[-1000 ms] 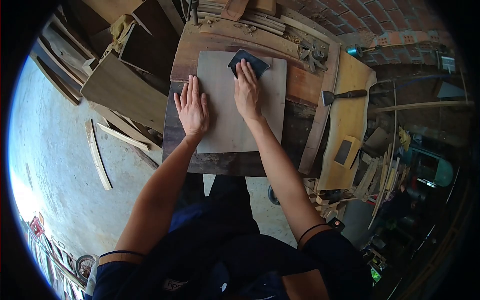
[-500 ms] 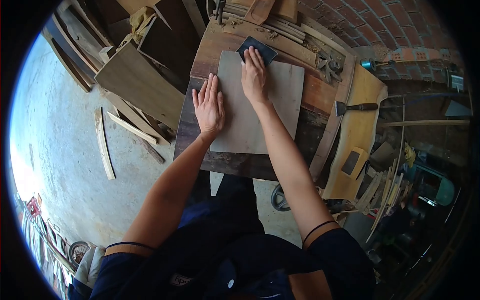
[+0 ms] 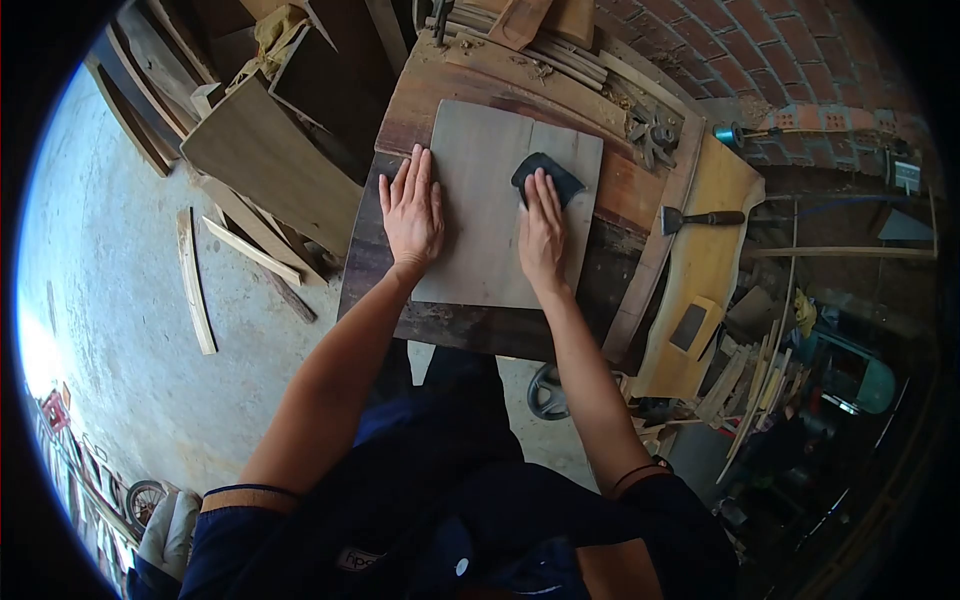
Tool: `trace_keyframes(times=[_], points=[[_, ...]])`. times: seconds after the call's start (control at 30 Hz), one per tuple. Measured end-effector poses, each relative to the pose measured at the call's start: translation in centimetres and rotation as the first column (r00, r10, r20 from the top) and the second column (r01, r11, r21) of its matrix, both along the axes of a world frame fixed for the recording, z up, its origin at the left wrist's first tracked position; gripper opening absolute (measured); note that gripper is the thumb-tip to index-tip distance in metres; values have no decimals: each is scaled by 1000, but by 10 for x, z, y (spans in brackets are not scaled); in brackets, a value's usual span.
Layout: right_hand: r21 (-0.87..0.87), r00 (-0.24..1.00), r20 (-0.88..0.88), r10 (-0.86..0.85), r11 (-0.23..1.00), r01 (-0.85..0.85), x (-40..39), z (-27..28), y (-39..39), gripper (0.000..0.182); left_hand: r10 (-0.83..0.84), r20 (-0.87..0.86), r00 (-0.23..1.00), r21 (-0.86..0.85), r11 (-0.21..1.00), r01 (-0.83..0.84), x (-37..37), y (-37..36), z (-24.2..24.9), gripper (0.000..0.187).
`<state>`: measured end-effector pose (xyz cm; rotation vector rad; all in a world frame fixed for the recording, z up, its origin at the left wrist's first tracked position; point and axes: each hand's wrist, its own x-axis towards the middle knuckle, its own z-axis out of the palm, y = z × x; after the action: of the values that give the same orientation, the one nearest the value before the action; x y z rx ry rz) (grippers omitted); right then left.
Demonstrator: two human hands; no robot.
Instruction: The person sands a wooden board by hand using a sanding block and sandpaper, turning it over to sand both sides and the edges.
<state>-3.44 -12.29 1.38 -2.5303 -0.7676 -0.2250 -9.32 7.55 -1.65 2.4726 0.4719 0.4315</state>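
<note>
A flat grey-brown wooden board lies on the dark wooden workbench in front of me. My left hand rests flat along the board's left edge, fingers stretched out and holding nothing. Under the fingers of my right hand is a dark sheet of sandpaper, pressed on the board's right part. The sheet's far edge curls up a little, and the fingers cover its near side.
A scraper lies on a yellowish plank at the right. Wood strips and shavings line the bench's far side. A large panel leans at left above loose strips on the floor. A brick wall stands behind.
My right hand and the sandpaper have moved from the board's far edge toward me and to the right. My left hand stays at the left edge. The view has shifted slightly.
</note>
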Motion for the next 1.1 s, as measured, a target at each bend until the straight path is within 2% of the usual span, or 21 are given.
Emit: trace_keyframes(times=[0.07,0.13,0.23,0.3,0.33,0.4,0.5,0.53,0.57,0.63,0.7,0.77,0.83,0.97,1.03,1.1], points=[[24,995,6,-97,995,97,68,0,12,42,-1,12,1000,-9,1000,1,0,0,2,52],[30,990,-64,-130,991,132,100,5,15,42,-11,-2,1000,-9,1000,11,0,0,-1,52],[11,987,-69,-145,989,146,54,4,-2,44,-8,21,1000,-11,1000,8,2,1,-3,52],[-35,993,-59,-106,994,104,-25,1,-25,54,-5,27,1000,-6,1000,5,1,1,-3,52],[-52,987,-118,-108,993,103,-67,1,-35,64,-6,20,1000,-4,1000,6,1,1,-3,52],[-124,972,-193,-137,986,114,-138,5,-53,71,5,15,1000,-7,1000,-5,-1,0,-4,53],[-145,961,-244,-130,985,96,-150,13,-61,74,-2,21,1000,6,1000,1,0,1,-5,53],[-135,961,-245,-132,986,101,-125,13,-58,68,-2,16,1000,8,1000,2,0,1,-6,53],[-58,984,-142,-110,993,102,-88,5,-55,61,-10,17,1000,12,1000,10,0,0,-6,53],[-42,985,-45,-168,985,166,-4,5,-41,45,-7,18,1000,5,1000,7,0,1,-6,54],[31,979,28,-201,979,201,75,-2,-34,40,-14,19,1000,24,1000,14,1,2,-8,54],[25,968,3,-251,968,251,115,-6,-28,40,-36,26,999,34,999,35,2,0,-10,54],[40,970,-14,-244,969,244,93,-5,-34,39,-15,-1,1000,34,999,15,1,1,-11,54],[-31,970,-29,-240,970,239,-56,-5,-69,55,-17,19,1000,35,999,16,2,2,-17,55],[-51,956,-132,-261,965,257,-121,7,-86,56,-35,17,999,34,999,34,1,2,-17,55],[-96,942,-150,-299,953,287,-142,13,-105,54,-21,12,1000,46,999,20,2,3,-18,56]])
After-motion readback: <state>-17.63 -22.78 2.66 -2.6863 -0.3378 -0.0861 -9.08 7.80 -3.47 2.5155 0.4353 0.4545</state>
